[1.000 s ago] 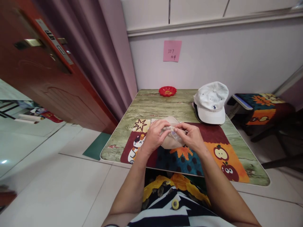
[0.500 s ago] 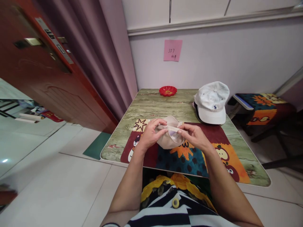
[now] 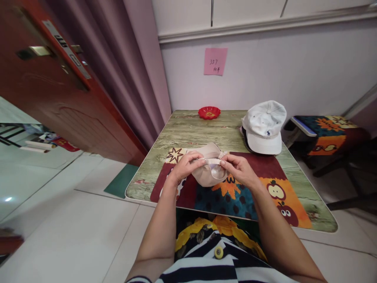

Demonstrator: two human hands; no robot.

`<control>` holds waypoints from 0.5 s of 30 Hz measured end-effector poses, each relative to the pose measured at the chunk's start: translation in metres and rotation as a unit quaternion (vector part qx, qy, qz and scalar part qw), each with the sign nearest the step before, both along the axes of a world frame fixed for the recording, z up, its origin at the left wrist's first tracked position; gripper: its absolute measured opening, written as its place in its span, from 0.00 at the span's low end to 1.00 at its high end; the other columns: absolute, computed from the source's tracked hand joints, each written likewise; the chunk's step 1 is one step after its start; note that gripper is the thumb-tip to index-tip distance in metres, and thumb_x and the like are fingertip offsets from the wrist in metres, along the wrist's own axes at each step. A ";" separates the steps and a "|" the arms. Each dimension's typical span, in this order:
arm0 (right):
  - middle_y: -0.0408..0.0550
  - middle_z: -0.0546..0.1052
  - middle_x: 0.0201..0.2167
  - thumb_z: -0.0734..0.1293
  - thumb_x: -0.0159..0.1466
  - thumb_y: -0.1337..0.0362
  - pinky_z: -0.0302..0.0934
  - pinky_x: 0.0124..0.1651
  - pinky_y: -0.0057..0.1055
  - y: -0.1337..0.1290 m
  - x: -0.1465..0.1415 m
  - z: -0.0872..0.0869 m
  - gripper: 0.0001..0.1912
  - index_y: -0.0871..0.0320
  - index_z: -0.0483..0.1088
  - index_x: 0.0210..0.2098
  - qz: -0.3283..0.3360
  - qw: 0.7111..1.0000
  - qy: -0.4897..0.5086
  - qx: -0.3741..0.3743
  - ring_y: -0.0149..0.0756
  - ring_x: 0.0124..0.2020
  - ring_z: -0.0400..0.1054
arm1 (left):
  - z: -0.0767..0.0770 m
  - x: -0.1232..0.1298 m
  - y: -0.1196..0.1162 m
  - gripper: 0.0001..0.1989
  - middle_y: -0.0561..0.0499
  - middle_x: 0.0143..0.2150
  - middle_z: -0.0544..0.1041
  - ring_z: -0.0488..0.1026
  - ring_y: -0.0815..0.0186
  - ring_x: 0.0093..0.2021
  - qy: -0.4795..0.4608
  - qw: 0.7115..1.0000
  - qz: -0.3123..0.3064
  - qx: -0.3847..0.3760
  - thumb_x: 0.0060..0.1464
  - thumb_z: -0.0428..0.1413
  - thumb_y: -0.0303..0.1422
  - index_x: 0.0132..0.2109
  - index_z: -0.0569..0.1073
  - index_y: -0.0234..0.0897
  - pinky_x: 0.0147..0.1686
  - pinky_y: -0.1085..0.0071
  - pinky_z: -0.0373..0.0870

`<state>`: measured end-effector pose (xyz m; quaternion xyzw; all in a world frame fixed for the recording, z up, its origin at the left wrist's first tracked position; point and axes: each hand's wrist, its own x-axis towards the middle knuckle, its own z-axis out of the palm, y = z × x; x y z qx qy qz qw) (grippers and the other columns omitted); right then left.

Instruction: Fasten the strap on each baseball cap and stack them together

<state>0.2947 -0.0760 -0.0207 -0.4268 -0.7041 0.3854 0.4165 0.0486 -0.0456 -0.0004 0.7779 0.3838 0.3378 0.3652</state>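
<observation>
We pinch the soft, light beige cap (image 3: 207,175) by its strap, left hand (image 3: 184,169) at nine o'clock, right hand (image 3: 240,169) at three.

Both hands gripped a beige cap (image 3: 209,173) over the patterned mat (image 3: 235,192): the left hand (image 3: 185,168) and right hand (image 3: 240,169) pinched what looked like its back strap between them. A white cap (image 3: 264,126) sat far right, a red dish (image 3: 209,113) at the table's (image 3: 188,131) far edge.
</observation>
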 end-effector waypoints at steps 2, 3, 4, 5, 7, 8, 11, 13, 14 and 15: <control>0.43 0.73 0.25 0.65 0.67 0.49 0.60 0.31 0.29 0.000 0.000 -0.003 0.18 0.57 0.73 0.31 -0.011 1.000 0.007 -0.002 0.33 0.26 0.64 | -0.002 0.001 -0.001 0.16 0.49 0.39 0.80 0.75 0.61 0.41 -0.024 0.999 0.007 -0.030 0.59 0.57 0.46 0.37 0.80 0.37 0.43 0.67 0.70; 0.43 0.73 0.24 0.66 0.66 0.49 0.60 0.31 0.29 0.000 -0.001 -0.004 0.18 0.57 0.73 0.31 -0.018 1.000 0.012 -0.003 0.33 0.26 0.64 | -0.003 0.002 -0.002 0.17 0.49 0.39 0.80 0.75 0.61 0.41 -0.035 0.998 0.014 -0.042 0.59 0.58 0.46 0.37 0.79 0.36 0.42 0.68 0.70; 0.43 0.73 0.24 0.66 0.66 0.49 0.61 0.31 0.29 0.000 -0.001 -0.004 0.17 0.57 0.74 0.32 -0.024 1.000 0.015 -0.004 0.33 0.26 0.64 | -0.005 0.002 -0.002 0.17 0.49 0.39 0.80 0.75 0.61 0.40 -0.045 0.998 0.021 -0.050 0.59 0.58 0.46 0.36 0.79 0.36 0.41 0.69 0.70; 0.43 0.73 0.24 0.67 0.66 0.49 0.61 0.31 0.29 0.000 -0.002 -0.005 0.17 0.57 0.74 0.32 -0.029 0.999 0.018 -0.003 0.33 0.26 0.65 | -0.006 0.003 -0.003 0.17 0.48 0.39 0.80 0.75 0.62 0.40 -0.054 0.997 0.027 -0.053 0.59 0.58 0.46 0.35 0.79 0.36 0.41 0.69 0.70; 0.44 0.75 0.27 0.67 0.66 0.49 0.63 0.34 0.30 0.000 -0.001 -0.004 0.17 0.57 0.75 0.33 -0.036 0.999 0.023 0.002 0.35 0.29 0.68 | -0.008 0.003 -0.003 0.17 0.47 0.40 0.81 0.76 0.61 0.41 -0.068 0.996 0.037 -0.051 0.58 0.59 0.46 0.33 0.78 0.35 0.42 0.69 0.70; 0.46 0.77 0.29 0.66 0.66 0.49 0.65 0.36 0.31 0.000 0.000 -0.003 0.17 0.57 0.76 0.35 -0.041 0.999 0.030 0.005 0.36 0.32 0.70 | -0.008 0.001 -0.003 0.17 0.47 0.41 0.81 0.76 0.61 0.42 -0.072 0.995 0.040 -0.050 0.58 0.59 0.46 0.32 0.78 0.35 0.42 0.68 0.71; 0.50 0.81 0.40 0.63 0.69 0.53 0.68 0.47 0.36 0.002 0.013 -0.002 0.17 0.57 0.78 0.45 -0.069 0.996 0.051 0.018 0.42 0.43 0.75 | -0.007 -0.007 -0.002 0.18 0.45 0.44 0.81 0.76 0.59 0.45 -0.070 0.996 0.034 -0.049 0.58 0.59 0.47 0.33 0.79 0.36 0.46 0.66 0.72; 0.52 0.81 0.47 0.62 0.69 0.60 0.67 0.53 0.40 0.006 0.025 -0.004 0.16 0.55 0.76 0.51 -0.093 0.994 0.019 0.054 0.43 0.49 0.75 | -0.004 -0.015 -0.002 0.18 0.45 0.44 0.81 0.77 0.59 0.45 -0.062 0.996 0.026 -0.052 0.60 0.57 0.47 0.36 0.80 0.36 0.46 0.66 0.72; 0.52 0.80 0.51 0.61 0.68 0.64 0.66 0.56 0.42 0.007 0.031 -0.006 0.18 0.54 0.75 0.54 -0.104 0.991 -0.024 0.078 0.44 0.53 0.74 | -0.002 -0.019 -0.002 0.18 0.45 0.44 0.81 0.77 0.59 0.45 -0.055 0.997 0.021 -0.055 0.60 0.57 0.47 0.38 0.80 0.37 0.45 0.66 0.72; 0.52 0.78 0.54 0.61 0.66 0.68 0.64 0.59 0.44 0.009 0.036 -0.010 0.21 0.53 0.75 0.56 -0.112 0.985 -0.080 0.103 0.45 0.55 0.72 | -0.001 -0.023 -0.002 0.16 0.46 0.44 0.81 0.77 0.60 0.45 -0.044 0.997 0.014 -0.061 0.59 0.58 0.46 0.41 0.81 0.37 0.44 0.67 0.73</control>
